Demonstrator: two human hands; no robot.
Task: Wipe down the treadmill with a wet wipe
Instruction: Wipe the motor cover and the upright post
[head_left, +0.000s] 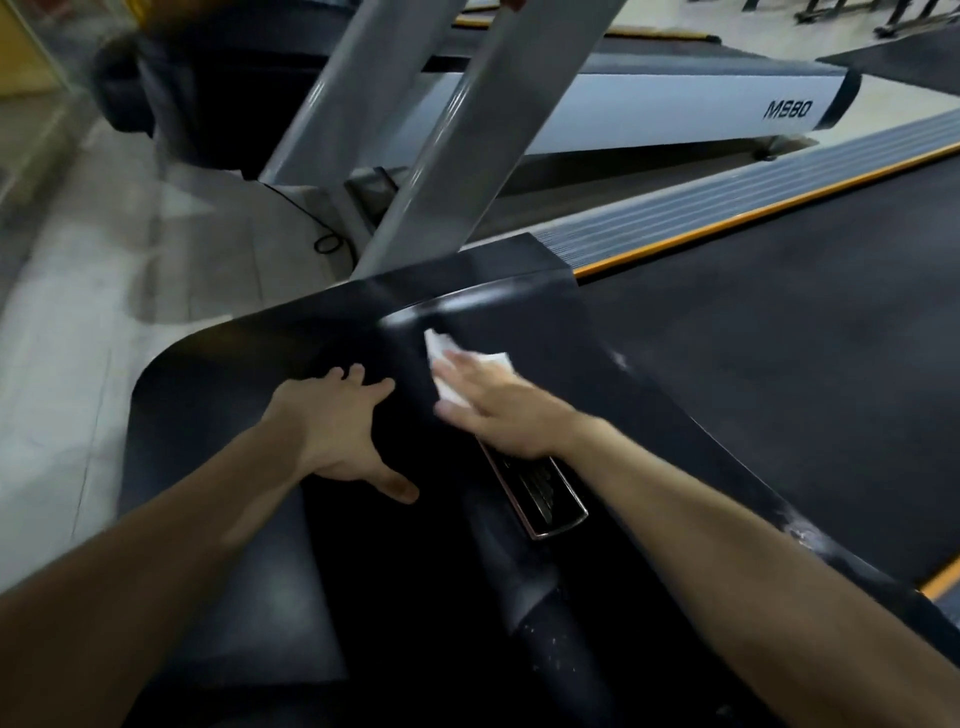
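Wipe (440, 349): white, lying flat on the black treadmill motor cover (218, 395), beside the running belt (779, 364).
Right hand (498, 410): my straight fingers press the wipe down; nothing gripped.
Left hand (337, 431): open, spread flat on the cover.
Handling: I judge it light, limp and damp; flat fingers over its middle should stop bunching.

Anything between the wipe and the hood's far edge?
Nothing visible. The right hand presses the wipe on bare hood; the left hand rests flat to its left, and the upright rises at the edge, further left.
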